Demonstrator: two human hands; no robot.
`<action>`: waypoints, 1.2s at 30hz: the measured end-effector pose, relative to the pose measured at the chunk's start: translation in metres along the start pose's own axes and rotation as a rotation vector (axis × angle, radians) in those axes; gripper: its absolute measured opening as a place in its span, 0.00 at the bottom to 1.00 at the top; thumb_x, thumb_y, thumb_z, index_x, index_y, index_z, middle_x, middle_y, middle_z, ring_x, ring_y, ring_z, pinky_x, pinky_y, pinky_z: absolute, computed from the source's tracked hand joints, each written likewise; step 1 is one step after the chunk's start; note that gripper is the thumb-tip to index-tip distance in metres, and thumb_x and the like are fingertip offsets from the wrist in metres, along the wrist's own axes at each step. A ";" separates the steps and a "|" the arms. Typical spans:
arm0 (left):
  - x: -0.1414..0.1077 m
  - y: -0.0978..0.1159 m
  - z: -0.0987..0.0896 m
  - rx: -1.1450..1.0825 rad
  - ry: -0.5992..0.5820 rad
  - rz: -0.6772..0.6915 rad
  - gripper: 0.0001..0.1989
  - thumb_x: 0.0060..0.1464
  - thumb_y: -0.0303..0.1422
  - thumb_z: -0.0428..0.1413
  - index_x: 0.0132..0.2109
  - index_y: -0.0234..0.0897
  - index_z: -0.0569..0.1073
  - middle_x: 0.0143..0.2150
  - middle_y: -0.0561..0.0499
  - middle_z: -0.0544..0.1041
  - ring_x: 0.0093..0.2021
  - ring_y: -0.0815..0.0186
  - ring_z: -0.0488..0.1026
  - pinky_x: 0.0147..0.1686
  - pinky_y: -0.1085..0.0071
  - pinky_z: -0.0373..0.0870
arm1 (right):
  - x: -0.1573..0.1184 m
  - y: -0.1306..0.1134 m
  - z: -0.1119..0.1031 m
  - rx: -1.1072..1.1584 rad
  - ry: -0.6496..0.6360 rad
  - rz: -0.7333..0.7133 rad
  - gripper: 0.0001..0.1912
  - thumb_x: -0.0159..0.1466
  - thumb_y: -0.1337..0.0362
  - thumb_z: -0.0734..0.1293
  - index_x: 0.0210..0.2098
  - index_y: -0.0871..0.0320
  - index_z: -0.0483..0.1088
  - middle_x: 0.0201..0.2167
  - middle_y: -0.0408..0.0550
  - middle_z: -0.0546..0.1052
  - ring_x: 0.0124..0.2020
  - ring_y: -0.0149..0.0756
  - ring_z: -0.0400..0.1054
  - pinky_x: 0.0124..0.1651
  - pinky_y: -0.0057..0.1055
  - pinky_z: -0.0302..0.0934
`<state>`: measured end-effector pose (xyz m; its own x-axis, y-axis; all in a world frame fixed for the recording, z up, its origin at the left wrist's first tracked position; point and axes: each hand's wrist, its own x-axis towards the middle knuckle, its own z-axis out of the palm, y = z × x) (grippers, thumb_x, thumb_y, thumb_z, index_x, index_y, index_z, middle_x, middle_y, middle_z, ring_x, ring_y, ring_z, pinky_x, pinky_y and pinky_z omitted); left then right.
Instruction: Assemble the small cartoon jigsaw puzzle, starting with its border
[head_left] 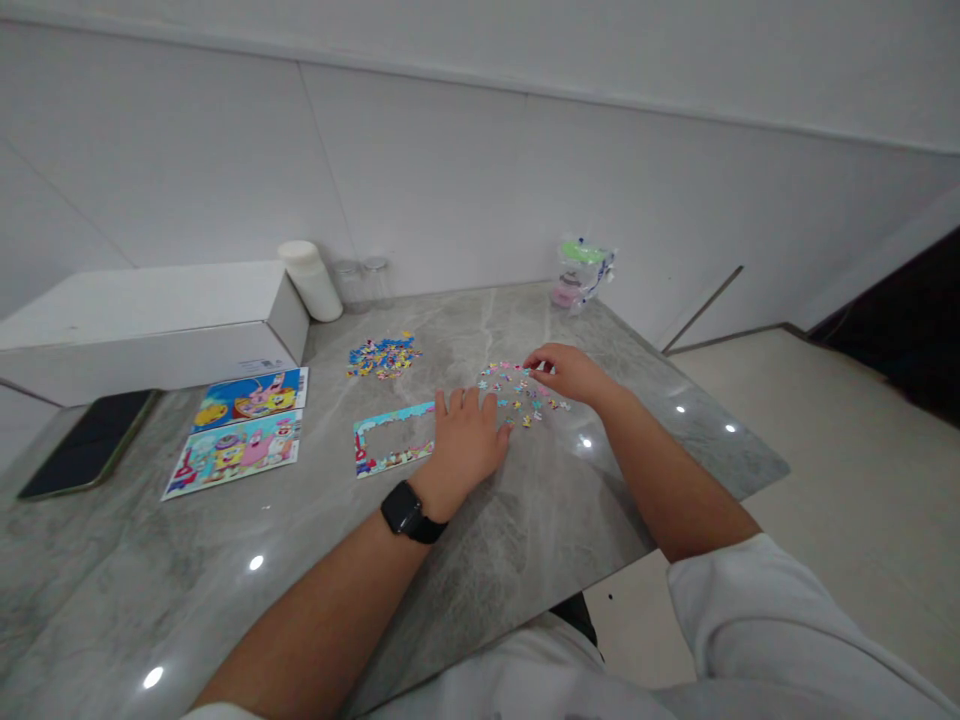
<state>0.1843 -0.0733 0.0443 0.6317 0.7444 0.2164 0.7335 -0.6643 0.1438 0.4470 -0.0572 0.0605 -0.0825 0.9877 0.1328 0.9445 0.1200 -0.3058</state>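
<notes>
My left hand point(468, 435), with a black watch on its wrist, lies with fingers spread over the right end of a partly assembled puzzle point(397, 412). The puzzle forms a border frame with bare table in its middle; my hand hides its right side. Farther right, my right hand point(559, 370) reaches over loose puzzle pieces point(527, 405). Its thumb and fingertips come together at the upper edge of these pieces; whether a piece is between them is too small to tell. Another pile of puzzle pieces point(385, 356), mostly blue and yellow, sits behind the frame.
Two picture cards point(236, 455) lie at left beside a dark phone point(90, 443). Along the wall stand a long white box point(150, 320), a white bottle point(311, 282) and two clear glasses point(375, 280). A plastic bag point(581, 275) sits near the back right corner.
</notes>
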 end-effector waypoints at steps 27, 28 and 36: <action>-0.004 -0.165 -0.096 -0.144 -0.077 -0.087 0.27 0.66 0.51 0.48 0.55 0.41 0.81 0.47 0.46 0.85 0.42 0.56 0.79 0.46 0.62 0.73 | 0.074 0.002 -0.009 -0.200 -0.096 0.249 0.11 0.68 0.65 0.70 0.48 0.55 0.83 0.49 0.51 0.86 0.48 0.40 0.78 0.48 0.30 0.65; -0.006 -0.165 -0.096 -0.150 -0.077 -0.089 0.27 0.66 0.51 0.48 0.55 0.41 0.81 0.47 0.45 0.85 0.42 0.56 0.79 0.47 0.62 0.73 | 0.076 0.002 -0.004 -0.202 -0.087 0.237 0.11 0.68 0.65 0.69 0.48 0.55 0.83 0.48 0.51 0.85 0.48 0.40 0.78 0.48 0.30 0.65; -0.015 -0.161 -0.106 -0.111 -0.081 -0.089 0.26 0.66 0.51 0.48 0.56 0.41 0.81 0.49 0.45 0.85 0.43 0.56 0.80 0.50 0.61 0.74 | 0.084 -0.018 0.034 -0.226 -0.189 0.071 0.17 0.69 0.69 0.67 0.53 0.54 0.83 0.52 0.52 0.83 0.53 0.39 0.75 0.55 0.29 0.63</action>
<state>0.0306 0.0155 0.1200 0.5871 0.8005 0.1206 0.7580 -0.5959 0.2652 0.4125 0.0269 0.0450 -0.0513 0.9965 -0.0661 0.9951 0.0454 -0.0879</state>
